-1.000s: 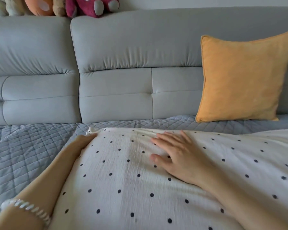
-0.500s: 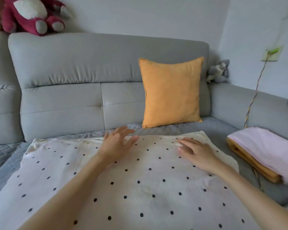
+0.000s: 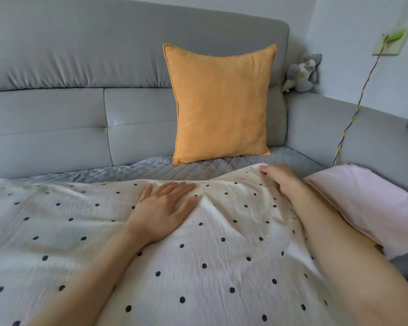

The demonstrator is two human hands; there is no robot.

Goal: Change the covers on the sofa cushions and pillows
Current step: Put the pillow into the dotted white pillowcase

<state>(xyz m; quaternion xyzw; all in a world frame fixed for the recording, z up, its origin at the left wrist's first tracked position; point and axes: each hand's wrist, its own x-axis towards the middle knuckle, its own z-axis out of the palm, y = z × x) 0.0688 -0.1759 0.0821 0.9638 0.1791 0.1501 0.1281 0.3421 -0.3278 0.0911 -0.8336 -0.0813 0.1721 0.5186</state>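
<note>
A large cushion in a cream cover with dark dots (image 3: pixel 198 267) lies flat across the quilted sofa seat in front of me. My left hand (image 3: pixel 163 212) presses flat on its top near the far edge, fingers straight and spread. My right hand (image 3: pixel 280 182) grips the cover's far right corner, fingers curled over the raised fabric. An orange pillow (image 3: pixel 220 102) stands upright against the grey sofa backrest (image 3: pixel 80 102) behind the cushion.
Folded pink fabric (image 3: pixel 375 205) lies on something orange at the right, next to the sofa's side arm (image 3: pixel 363 132). A small grey plush toy (image 3: pixel 302 71) sits in the sofa corner. A braided cable (image 3: pixel 353 114) hangs from a wall socket.
My view has swung right and moved closer. My left hand has come down flat on the cover. My right hand has moved to the far right corner and taken hold of it, lifting the fabric.
</note>
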